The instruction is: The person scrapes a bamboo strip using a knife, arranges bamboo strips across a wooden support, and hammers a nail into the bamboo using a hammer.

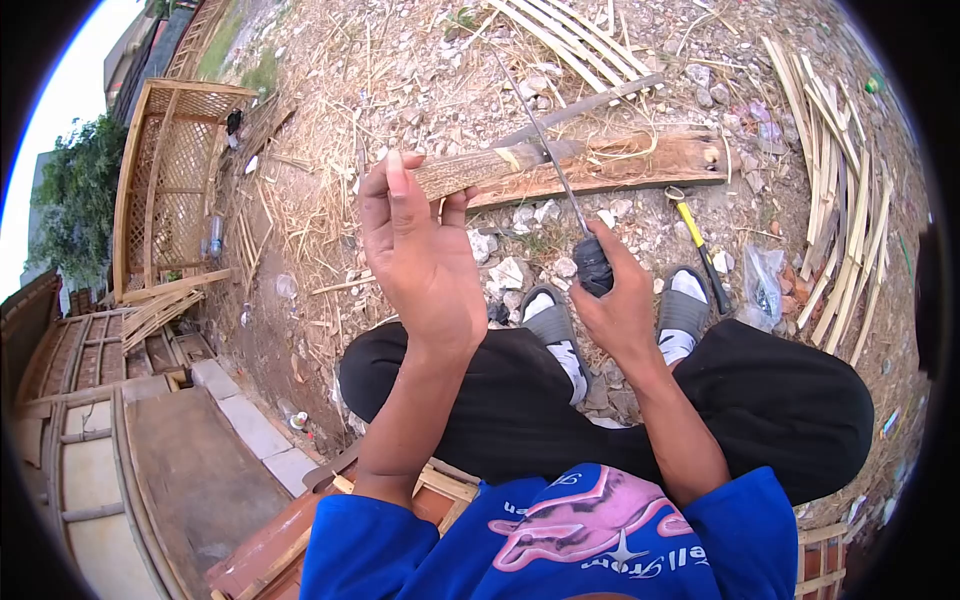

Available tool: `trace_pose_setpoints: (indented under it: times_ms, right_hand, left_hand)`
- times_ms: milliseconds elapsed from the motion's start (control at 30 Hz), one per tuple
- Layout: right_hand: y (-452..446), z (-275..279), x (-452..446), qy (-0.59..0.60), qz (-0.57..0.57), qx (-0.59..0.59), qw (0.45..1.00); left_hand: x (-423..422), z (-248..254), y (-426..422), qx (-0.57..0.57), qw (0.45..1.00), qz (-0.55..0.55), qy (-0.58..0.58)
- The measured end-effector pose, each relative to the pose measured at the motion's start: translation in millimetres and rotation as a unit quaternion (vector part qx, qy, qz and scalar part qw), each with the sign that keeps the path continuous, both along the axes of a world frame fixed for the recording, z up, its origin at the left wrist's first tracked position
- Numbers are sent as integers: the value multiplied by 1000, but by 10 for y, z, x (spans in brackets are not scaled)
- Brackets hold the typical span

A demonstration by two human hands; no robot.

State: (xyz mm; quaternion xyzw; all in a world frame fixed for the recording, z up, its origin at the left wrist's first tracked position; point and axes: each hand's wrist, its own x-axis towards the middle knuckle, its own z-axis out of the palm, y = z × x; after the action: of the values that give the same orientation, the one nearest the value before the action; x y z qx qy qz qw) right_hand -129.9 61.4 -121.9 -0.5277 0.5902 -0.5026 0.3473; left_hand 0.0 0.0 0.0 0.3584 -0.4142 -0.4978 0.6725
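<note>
My left hand (430, 265) is closed around the near end of a brown length of bamboo (470, 172), palm turned up and thumb raised. The far part of the bamboo lies over a rough wooden plank (650, 160) on the ground. In my right hand (620, 300) is a long knife, gripped by its black wrapped handle (593, 265). Its thin blade (563, 180) points away from me and crosses the bamboo beside a pale patch. Whether the edge is cutting in, I cannot tell.
A hammer (700, 250) with a yellow and black handle lies by my right foot. Split strips (840, 200) are piled at the right, and more strips (570, 40) lie ahead. A lattice panel (180, 180) stands at the left. Stones and shavings cover the ground.
</note>
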Motion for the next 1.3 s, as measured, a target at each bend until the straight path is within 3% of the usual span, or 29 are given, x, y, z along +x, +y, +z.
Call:
trace_pose_setpoints:
  times_ms: [100,267,367,433,533,667,767,900,1067,1200,1300]
  right_hand:
    - [139,264,-146,-10,9,5,1000]
    - [84,583,163,-78,21,-165,983]
    - [103,394,103,-53,13,-66,996]
    - [54,280,125,1,3,-126,992]
    - [67,497,73,-56,34,-97,993]
    - [62,506,94,-53,33,-165,984]
    - [4,117,55,-33,10,-63,997]
    - [10,54,-13,-32,-11,10,999]
    - [-16,497,-13,-56,34,-114,991]
    - [-22,410,32,-64,23,-134,989]
    - [-39,153,-13,-49,12,-25,998]
  left_hand:
    - [-139,-76,89,4,1000,-28,13]
    - [3,-44,-33,12,1000,-4,9]
    - [-98,29,-19,32,998,28,34]
    - [-5,68,-37,33,998,27,50]
    - [17,7,-51,6,1000,7,16]
    - [-28,-20,-20,3,1000,-3,23]
    - [0,7,-29,1,1000,6,18]
    - [-8,1,-20,15,1000,-10,17]
    - [-67,-4,-47,-13,1000,-14,-17]
    - [-70,-36,-29,-44,999,-2,-28]
    - [-11,-20,-39,-38,999,9,-29]
